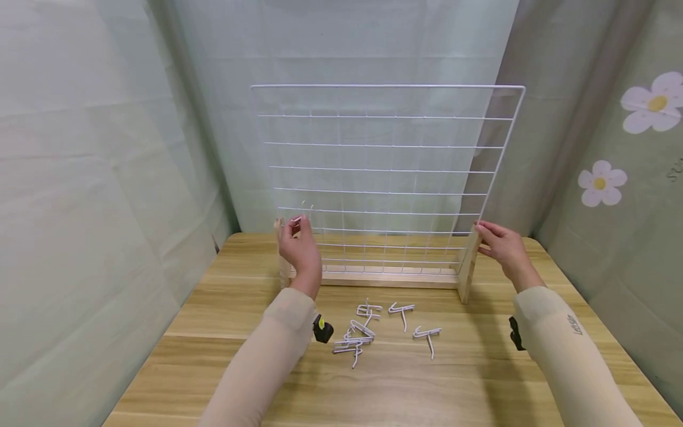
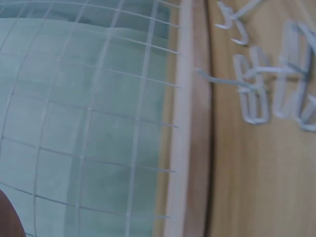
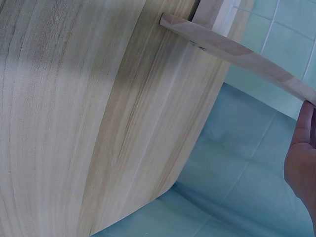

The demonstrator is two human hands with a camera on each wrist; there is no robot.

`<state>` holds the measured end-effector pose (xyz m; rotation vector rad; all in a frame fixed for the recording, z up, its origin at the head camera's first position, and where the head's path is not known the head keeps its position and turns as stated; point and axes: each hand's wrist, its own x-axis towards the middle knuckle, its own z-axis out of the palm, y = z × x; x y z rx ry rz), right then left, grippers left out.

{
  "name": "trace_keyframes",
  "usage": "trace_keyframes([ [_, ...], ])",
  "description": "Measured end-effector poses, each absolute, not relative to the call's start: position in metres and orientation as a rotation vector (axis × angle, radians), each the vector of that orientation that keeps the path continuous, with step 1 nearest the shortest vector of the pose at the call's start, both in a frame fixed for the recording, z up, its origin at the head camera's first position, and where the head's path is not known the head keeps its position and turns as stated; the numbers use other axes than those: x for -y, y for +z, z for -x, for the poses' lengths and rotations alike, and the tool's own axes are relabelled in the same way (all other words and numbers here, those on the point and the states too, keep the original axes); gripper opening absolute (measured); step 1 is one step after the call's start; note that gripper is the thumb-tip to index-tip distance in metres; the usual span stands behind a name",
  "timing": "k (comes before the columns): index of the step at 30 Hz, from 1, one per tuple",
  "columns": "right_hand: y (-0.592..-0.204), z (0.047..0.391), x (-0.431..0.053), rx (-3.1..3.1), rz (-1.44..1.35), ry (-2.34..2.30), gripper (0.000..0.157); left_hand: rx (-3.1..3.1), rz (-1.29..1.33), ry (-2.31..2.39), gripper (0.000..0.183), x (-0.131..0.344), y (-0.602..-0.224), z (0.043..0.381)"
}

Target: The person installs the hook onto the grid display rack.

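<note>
One white wire grid (image 1: pixel 376 170) stands on the desk (image 1: pixel 405 391) in a wooden stand made of two side uprights and one bottom rail (image 1: pixel 389 277). The left hand (image 1: pixel 301 252) is raised beside the left upright (image 1: pixel 285 270), in front of the grid's lower left part. Its thumb and fingers are together, pinching one white hook (image 1: pixel 297 220), two of whose prong tips show above the fingers. The right hand (image 1: pixel 503 244) has its thumb and fingers clamped on the upper end of the right upright (image 1: pixel 468 264), near the grid's right edge.

On the desk in front of the rail lie two single white hooks, the first (image 1: pixel 402 313) nearer the rail, the second (image 1: pixel 428 337) nearer the person. To their left several more overlap in one heap (image 1: pixel 356 338); they tangle too much for an exact count.

Two sleeves reach in, with one black device at each wrist, the left one (image 1: pixel 322 329) marked with yellow. On the right-hand cloth (image 1: pixel 603 249) two white flowers with yellow centres show.
</note>
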<state>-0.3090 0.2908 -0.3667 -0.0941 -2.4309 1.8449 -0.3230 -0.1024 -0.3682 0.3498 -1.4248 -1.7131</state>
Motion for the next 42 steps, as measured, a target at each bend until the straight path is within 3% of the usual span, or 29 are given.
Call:
trace_keyframes([
  [15,-0.367,0.31,-0.291,2.422,0.102,1.867,0.067,1.28,-0.382,-1.65,0.007,0.093,-0.331,0.345],
  [42,-0.367,0.308,-0.289,2.429,0.092,1.838,0.065,1.396,-0.465,-1.6,0.016,0.084,-0.349,0.348],
])
